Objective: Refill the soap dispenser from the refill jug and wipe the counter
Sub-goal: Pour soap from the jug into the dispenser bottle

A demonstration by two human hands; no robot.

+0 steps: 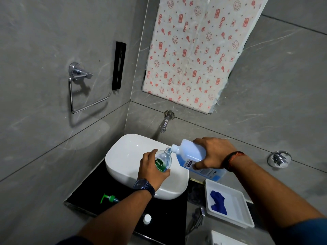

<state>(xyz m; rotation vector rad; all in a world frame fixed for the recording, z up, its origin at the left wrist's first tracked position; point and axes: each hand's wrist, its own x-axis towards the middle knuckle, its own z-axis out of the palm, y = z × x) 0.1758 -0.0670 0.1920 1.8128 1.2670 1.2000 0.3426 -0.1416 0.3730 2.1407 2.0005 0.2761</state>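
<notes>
My left hand [151, 169] grips a clear soap dispenser bottle [163, 160] with a green label, held over the white basin [123, 156]; its pump is off. My right hand [211, 152] holds the translucent refill jug [192, 154], holding blue liquid, tilted with its open neck touching the bottle's mouth. The green pump head [109, 198] lies on the black counter [85, 195] at the left. A white cap [147, 218] sits on the counter near the front edge. A blue cloth [218, 202] lies in a white tray [244, 214] to the right.
A chrome spout [164, 123] sticks out of the grey tiled wall above the basin. A chrome tap knob [279, 159] is on the wall at the right. A towel ring [81, 89] hangs on the left wall. Patterned paper [194, 50] covers the wall above.
</notes>
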